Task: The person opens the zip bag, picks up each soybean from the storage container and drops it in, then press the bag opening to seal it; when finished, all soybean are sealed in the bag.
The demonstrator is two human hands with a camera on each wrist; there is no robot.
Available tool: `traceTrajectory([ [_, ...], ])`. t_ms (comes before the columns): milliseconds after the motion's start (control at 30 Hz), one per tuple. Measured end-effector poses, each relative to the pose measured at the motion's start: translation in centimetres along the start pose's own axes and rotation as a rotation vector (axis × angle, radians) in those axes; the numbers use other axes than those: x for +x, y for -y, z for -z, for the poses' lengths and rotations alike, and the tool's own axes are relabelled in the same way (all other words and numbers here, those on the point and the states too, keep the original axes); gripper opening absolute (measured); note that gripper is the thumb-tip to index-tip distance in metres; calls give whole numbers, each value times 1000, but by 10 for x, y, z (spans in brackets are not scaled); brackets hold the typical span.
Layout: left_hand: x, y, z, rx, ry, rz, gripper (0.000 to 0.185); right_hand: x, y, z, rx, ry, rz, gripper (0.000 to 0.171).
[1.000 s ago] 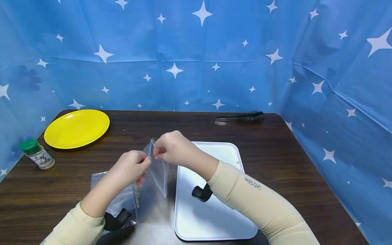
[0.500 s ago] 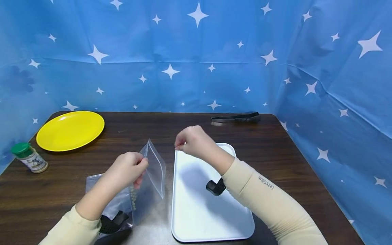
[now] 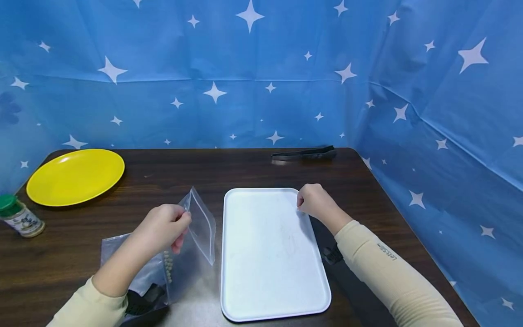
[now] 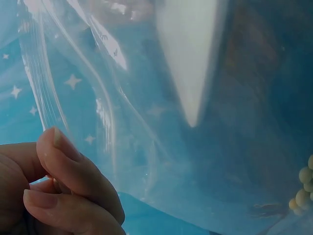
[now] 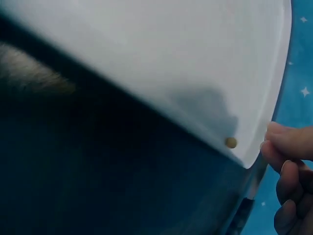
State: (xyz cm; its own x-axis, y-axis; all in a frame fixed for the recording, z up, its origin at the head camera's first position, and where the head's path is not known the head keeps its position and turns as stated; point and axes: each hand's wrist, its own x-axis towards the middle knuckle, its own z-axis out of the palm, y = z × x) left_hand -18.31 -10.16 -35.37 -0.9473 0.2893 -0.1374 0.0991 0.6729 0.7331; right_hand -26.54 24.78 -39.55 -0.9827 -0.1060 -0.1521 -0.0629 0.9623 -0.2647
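Clear plastic zip bag (image 3: 200,225) is held upright just left of the white rectangular plastic tray (image 3: 269,290), over the dark wooden table (image 3: 229,170). Left hand (image 3: 165,225) pinches the bag's top edge w/ thumb and curled fingers (image 4: 68,171); bag mouth looks parted in the left wrist view. Small pale round beads (image 3: 167,268) sit bunched low in the bag, also seen at (image 4: 304,183).

Right hand (image 3: 312,202) is at the tray's far right corner, fingers curled in; fingertips (image 5: 288,142) are pressed together beside the tray rim, can't tell if they hold anything. One small yellowish bead (image 5: 231,142) lies on the tray near that corner, just beside the fingertips.

Second crumpled clear bag (image 3: 122,252) lies flat on the table under the left forearm. Further out: round yellow plate (image 3: 75,176) at far left, green-capped spice jar (image 3: 18,217) near the left edge, black tongs (image 3: 304,153) at the back, well apart from the hands. Blue star-print cloth (image 3: 261,68) hangs behind and at the right.
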Motion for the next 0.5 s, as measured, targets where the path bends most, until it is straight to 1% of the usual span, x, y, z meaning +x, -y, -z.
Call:
traceTrajectory([
  [167,0,0,0,-7,1,7,35,0,-6,-3,-24,15,-12,15],
  [367,0,-1,1,-10,0,7,35,2,-5,-4,-49,27,-34,17],
  [500,0,-1,1,-21,7,16,35,2,-2,-6,-93,19,-28,27],
])
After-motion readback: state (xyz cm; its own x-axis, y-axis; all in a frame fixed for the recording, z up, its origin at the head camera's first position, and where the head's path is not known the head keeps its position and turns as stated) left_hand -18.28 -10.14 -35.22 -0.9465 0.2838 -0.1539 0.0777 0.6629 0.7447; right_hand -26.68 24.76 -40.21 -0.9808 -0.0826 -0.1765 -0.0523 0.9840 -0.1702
